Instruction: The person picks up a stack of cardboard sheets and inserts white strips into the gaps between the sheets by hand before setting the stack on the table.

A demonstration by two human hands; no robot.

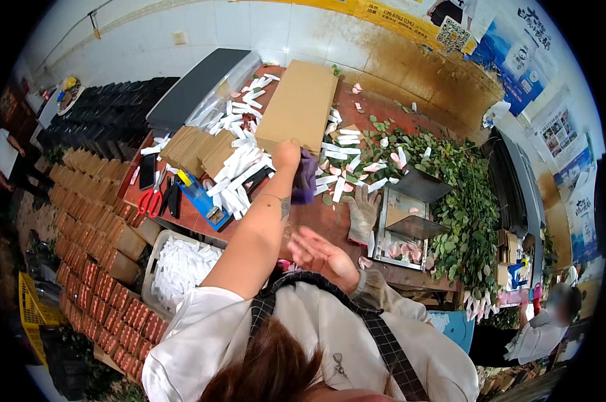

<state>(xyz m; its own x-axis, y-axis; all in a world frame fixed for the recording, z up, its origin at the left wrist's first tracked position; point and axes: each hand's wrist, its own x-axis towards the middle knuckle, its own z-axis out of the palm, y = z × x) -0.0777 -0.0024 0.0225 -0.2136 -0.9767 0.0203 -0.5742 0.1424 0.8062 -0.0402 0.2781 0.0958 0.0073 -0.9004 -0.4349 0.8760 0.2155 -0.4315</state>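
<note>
Here, head view, the only one:
Left hands: the left hand point(287, 155) is stretched out over the worktop point(320, 218), fingers clenched on a purple cloth point(306, 178).
Purple cloth: it hangs bunched from that hand, just below the near edge of a flat brown cardboard box point(297, 106) and just beside the white strips.
Right hands: the right hand point(322, 256) is close to the body at the near edge of the worktop, palm showing, fingers spread and released, holding nothing.
White strips: a loose heap of white paper strips point(239, 175) lies left of the cloth; more are scattered to its right among green leaves point(460, 201).
Glove: a pale work glove point(363, 213) lies flat on the worktop, between the cloth and a metal tray device point(407, 224).
Petals: pink petals point(400, 249) lie in the lower part of that metal device.
Tools: red-handled scissors point(152, 194) and a blue box point(202, 197) lie on the left part of the worktop.
Bin: a white crate point(176, 266) of white strips stands below the worktop's left edge.
Stacks: rows of brown boxes point(95, 221) fill the floor on the left.
Other person: someone in white point(537, 335) sits at the lower right, well apart.
</note>
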